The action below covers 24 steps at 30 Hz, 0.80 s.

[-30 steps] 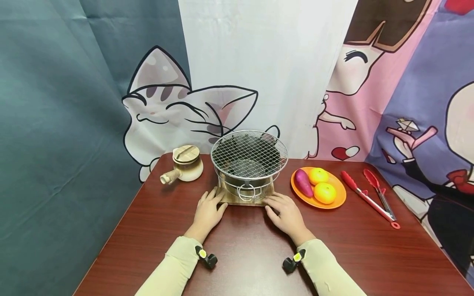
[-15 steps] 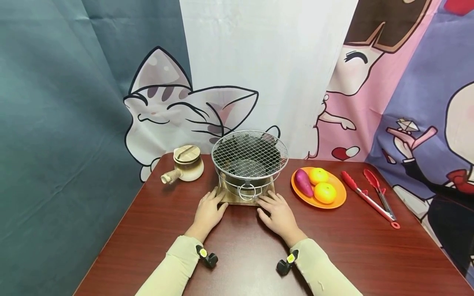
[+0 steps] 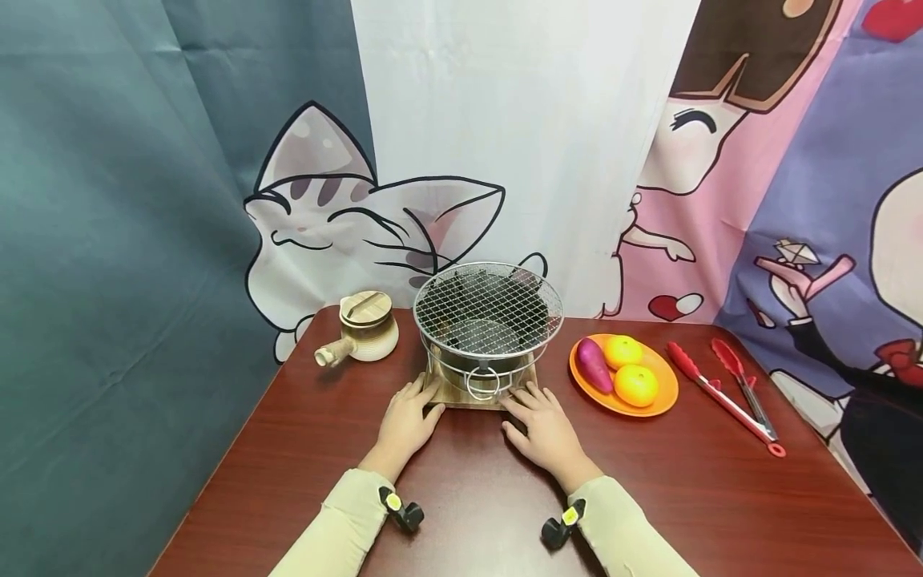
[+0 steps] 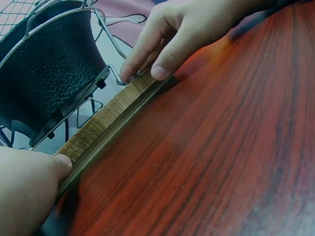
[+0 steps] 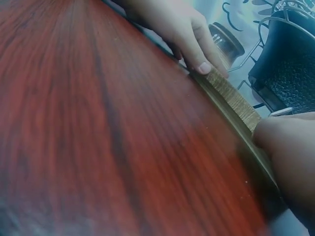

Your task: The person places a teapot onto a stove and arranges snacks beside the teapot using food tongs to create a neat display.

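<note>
A round wire-mesh grill [image 3: 488, 308] with a black pot under it stands on a wooden board [image 3: 461, 395] at the middle of the dark red table [image 3: 461, 489]. My left hand [image 3: 407, 417] lies flat on the table, its fingertips against the board's front left corner. My right hand [image 3: 541, 425] rests at the front right corner, fingers fairly straight. In the left wrist view the right hand [image 4: 167, 44] has its thumb on the board [image 4: 106, 118] edge and fingers on top. In the right wrist view the left hand [image 5: 189, 37] touches the board [image 5: 234, 101] likewise.
A beige side-handled teapot [image 3: 365, 328] with a wooden lid sits left of the grill. To the right, an orange plate [image 3: 659, 397] holds a purple sweet potato [image 3: 594, 365] and two oranges. Red tongs [image 3: 724, 389] lie further right. Printed curtains hang behind.
My right hand has slid a little to the left along the board's front edge. The left hand and the grill stay where they were; the head view tipped slightly.
</note>
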Motion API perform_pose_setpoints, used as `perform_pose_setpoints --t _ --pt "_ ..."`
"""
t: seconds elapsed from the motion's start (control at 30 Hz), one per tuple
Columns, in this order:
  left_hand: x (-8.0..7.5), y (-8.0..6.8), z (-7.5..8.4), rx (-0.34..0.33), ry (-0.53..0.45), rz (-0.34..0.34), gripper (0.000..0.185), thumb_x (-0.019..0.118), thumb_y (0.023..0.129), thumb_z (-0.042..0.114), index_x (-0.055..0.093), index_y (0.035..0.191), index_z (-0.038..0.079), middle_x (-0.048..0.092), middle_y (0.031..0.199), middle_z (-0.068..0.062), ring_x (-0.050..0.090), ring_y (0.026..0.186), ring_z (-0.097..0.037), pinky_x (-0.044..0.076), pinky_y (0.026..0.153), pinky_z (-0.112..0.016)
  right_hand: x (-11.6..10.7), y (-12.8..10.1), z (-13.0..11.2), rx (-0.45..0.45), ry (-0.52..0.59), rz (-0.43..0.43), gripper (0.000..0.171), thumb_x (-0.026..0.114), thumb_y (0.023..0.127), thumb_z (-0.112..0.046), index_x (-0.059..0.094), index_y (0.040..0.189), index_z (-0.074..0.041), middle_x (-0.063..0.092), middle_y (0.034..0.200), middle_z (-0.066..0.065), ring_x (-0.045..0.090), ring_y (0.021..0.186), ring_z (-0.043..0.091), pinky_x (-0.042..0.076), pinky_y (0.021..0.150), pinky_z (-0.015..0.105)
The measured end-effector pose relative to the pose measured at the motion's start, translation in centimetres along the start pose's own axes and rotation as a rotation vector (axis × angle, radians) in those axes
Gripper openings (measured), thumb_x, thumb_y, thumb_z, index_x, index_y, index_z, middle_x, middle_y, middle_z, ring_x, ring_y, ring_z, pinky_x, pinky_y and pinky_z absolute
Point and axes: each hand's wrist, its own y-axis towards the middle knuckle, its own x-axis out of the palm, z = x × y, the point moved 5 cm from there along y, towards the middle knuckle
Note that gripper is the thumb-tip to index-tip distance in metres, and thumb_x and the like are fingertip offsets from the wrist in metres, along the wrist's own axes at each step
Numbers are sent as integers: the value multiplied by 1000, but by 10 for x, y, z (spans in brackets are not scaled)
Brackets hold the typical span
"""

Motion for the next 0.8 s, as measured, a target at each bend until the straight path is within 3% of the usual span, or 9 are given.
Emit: perform_pose_setpoints --t 0.13,0.33,0.43,0.8 --pt "-2 2 1 -11 -20 19 49 71 90 29 65 137 16 56 143 -22 55 125 -48 43 102 -61 -1 1 3 3 7 -26 43 73 89 -31 70 130 -18 65 133 11 52 130 44 39 104 66" --pt "-12 2 -6 -140 -146 132 32 65 91 28 76 120 21 65 135 -6 61 123 -33 50 93 -57 2 -2 3 3 25 -32 43 72 89 -28 69 131 -18 65 131 11 52 130 44 40 102 67" --pt "-18 5 -9 -162 -186 194 27 63 92 25 78 115 20 68 130 -3 63 119 -31 51 91 -55 3 -3 3 3 29 -25 43 72 89 -27 69 131 -18 66 131 10 53 130 44 40 102 67" --pt "-62 28 -26 -59 -77 443 19 66 86 13 77 102 11 73 105 -8 64 94 -39 48 82 -53 2 -1 6 19 41 -37 43 72 88 -25 69 131 -18 65 133 10 52 132 43 39 104 66"
